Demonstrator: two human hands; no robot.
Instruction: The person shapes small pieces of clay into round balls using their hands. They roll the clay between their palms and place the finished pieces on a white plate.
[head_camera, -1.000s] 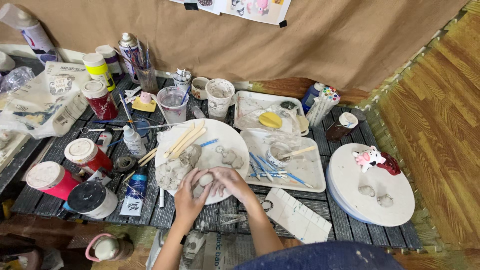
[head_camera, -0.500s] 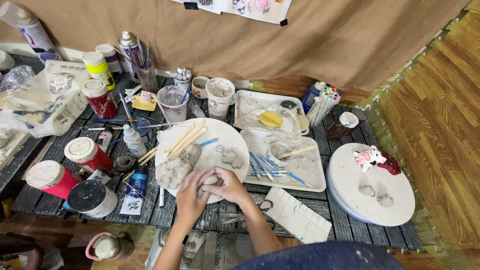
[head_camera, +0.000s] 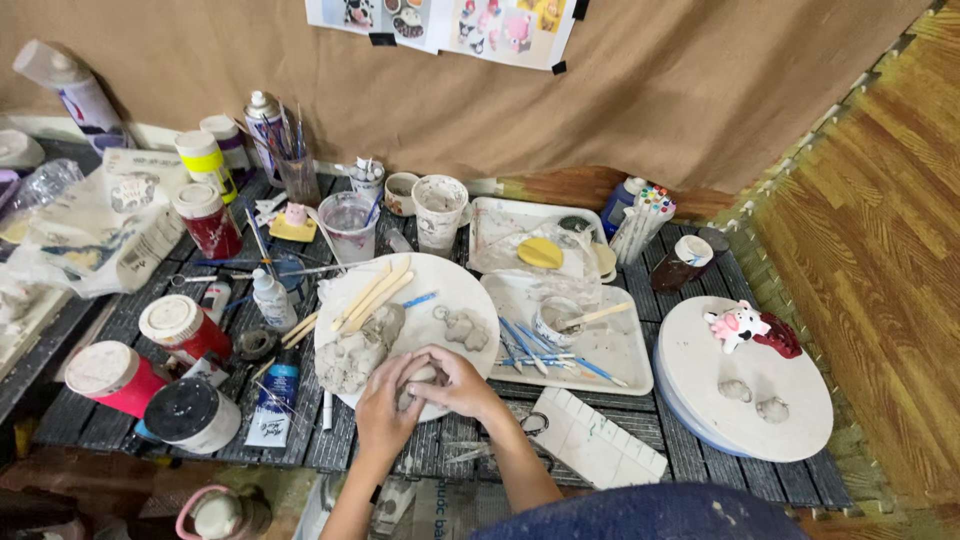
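My left hand (head_camera: 383, 405) and my right hand (head_camera: 455, 382) are cupped together around a small grey lump of clay (head_camera: 422, 375), at the near edge of a round white board (head_camera: 440, 285). On that board lie a larger grey clay mass (head_camera: 352, 355), a small shaped clay piece (head_camera: 466, 327) and several wooden modelling sticks (head_camera: 370, 292). Most of the held lump is hidden by my fingers.
Paint jars (head_camera: 182, 325) and spray cans stand at left. Cups (head_camera: 440, 208) sit behind the board. A white tray (head_camera: 610, 350) with blue tools lies right of it. A round turntable (head_camera: 750, 390) at far right carries a small pink-and-white figurine (head_camera: 735, 325).
Both hands have stayed on the clay lump at the board's near edge, with the fingers shifting slightly around it. Nothing else on the table has moved.
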